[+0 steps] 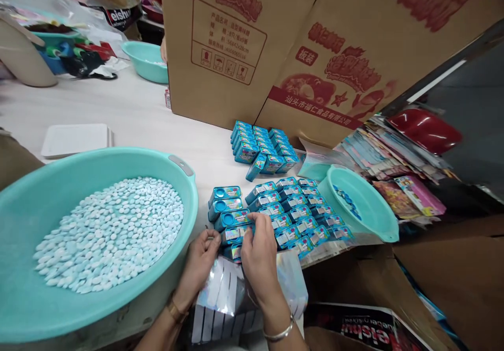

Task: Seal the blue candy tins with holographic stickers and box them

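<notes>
Small blue candy boxes stand in a short column in front of me; on one blue candy box [237, 234] lies a shiny silvery label. My left hand [200, 260] is closed in a pinch at that box's left end; what is between the fingertips is too small to make out. At the box's right end, my right hand [260, 254] has thumb and forefinger bent against it, the other fingers curled. Under my wrists lies a sheet of shiny label strips [220, 290]. Several labelled boxes [297, 212] stand in rows just right of my right hand.
A large turquoise basin [188, 193] of pale blue tablets stands at left. Further back are more blue boxes [262, 148] and a big carton [220, 93]. At right, a smaller turquoise basin [374, 209] holds small blue pieces. Another person's hand [164, 50] shows beside the carton.
</notes>
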A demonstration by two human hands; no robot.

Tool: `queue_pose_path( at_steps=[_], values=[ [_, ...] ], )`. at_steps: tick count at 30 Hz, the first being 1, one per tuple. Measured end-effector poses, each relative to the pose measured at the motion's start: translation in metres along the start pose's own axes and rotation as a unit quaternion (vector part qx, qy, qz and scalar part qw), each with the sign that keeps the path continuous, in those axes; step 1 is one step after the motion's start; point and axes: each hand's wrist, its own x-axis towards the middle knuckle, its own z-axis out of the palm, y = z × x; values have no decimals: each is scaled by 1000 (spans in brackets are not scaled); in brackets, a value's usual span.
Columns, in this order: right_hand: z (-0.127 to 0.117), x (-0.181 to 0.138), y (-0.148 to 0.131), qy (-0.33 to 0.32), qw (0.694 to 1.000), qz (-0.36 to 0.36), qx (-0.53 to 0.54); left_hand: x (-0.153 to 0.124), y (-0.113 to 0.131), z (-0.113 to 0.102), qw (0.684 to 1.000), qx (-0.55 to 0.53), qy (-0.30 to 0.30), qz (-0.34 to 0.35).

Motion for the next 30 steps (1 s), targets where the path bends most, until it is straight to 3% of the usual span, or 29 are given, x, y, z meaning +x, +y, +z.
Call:
queue_pose_path(
  at_steps=[3, 6, 10, 13, 16, 18, 22, 30],
  values=[
    [-16, -8, -5, 32, 999, -20, 38, -19, 8, -5, 1000, 7, -20, 9],
    [-40, -34, -18, 61, 991, -78, 86, -46, 22, -8, 998, -4, -43, 40],
    [-56, -82, -27, -94, 980, -118, 127, -72, 36, -2, 989, -57, -114, 78],
    [-50, -106, -20, -141, 977, -51, 153, -82, 40, 3, 981, -76, -155, 85],
    [-46, -114, -8, -105, 977, 10, 183, -90, 39, 2, 981, -17, -179, 68],
    [-49, -114, -4, -79, 979, 16, 188, -95, 36, 0, 978, 41, -204, 29],
    [-60, -113, -3, -74, 986, -42, 146, -104, 33, 2, 964, 103, -247, 9],
    [-64, -115, -4, 6, 991, -131, 34, -112, 33, 17, 973, 98, -203, 59]
  ],
)
